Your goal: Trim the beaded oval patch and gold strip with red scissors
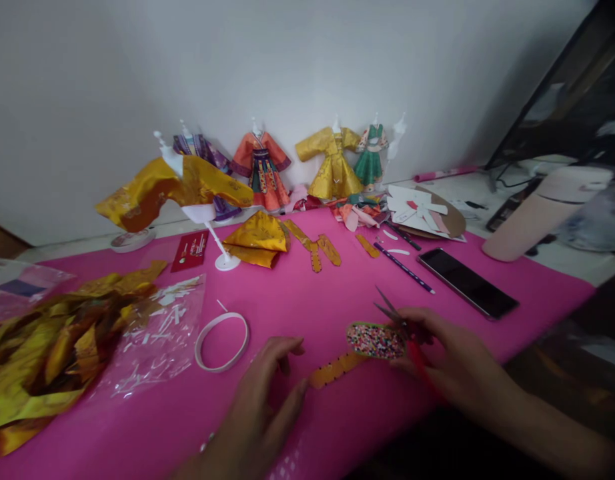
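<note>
In my right hand point(432, 347) is a pair of scissors point(387, 308) with dark blades slightly apart and red handles. Right beside those fingers lies an oval piece point(375, 340) covered in multicoloured bead-like dots, with a green rim; whether the hand touches it I cannot tell. A strip of yellow fabric point(332, 372) with dark marks along its edges runs partly under the oval piece. My left hand point(267, 393) hovers at the strip's left end, thumb and fingers apart, holding nothing. Left of it is a white ring of tape or ribbon point(221, 343).
A doll stand wears a yellow garment point(207, 183); several dressed doll forms point(260, 163) line the wall. Yellow scraps point(52, 347) and a plastic bag point(162, 333) cover the left. A phone point(467, 280), pencil point(405, 267) and tilted bottle point(542, 213) are on the right.
</note>
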The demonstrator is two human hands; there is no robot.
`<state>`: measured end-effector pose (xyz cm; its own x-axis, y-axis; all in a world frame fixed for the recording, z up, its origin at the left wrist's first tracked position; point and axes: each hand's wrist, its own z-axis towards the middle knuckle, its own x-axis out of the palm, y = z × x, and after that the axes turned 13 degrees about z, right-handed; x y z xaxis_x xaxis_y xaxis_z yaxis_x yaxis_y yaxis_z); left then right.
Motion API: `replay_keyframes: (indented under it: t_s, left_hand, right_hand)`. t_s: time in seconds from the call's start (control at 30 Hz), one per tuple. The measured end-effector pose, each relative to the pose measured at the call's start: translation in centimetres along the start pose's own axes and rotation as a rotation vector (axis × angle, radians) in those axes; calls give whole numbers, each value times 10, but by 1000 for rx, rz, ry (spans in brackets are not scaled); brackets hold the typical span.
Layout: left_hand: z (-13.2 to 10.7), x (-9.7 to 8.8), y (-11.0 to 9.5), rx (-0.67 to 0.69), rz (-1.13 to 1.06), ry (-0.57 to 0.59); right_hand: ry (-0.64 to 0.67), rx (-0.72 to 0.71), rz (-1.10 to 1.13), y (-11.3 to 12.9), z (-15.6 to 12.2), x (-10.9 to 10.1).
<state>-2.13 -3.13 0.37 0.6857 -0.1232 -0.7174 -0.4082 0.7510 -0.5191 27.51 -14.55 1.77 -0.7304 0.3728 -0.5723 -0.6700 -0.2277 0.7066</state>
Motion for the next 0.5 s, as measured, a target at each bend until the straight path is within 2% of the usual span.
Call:
replay_keyframes:
  t_s: [0.2,0.5]
  left_hand:
    - [-1,0,1,3,15,12]
    - [-2,3,2,5,0,10]
  right_hand:
    - [21,-45,33,3,-1,3]
    - [40,0,-30,5,-3,9]
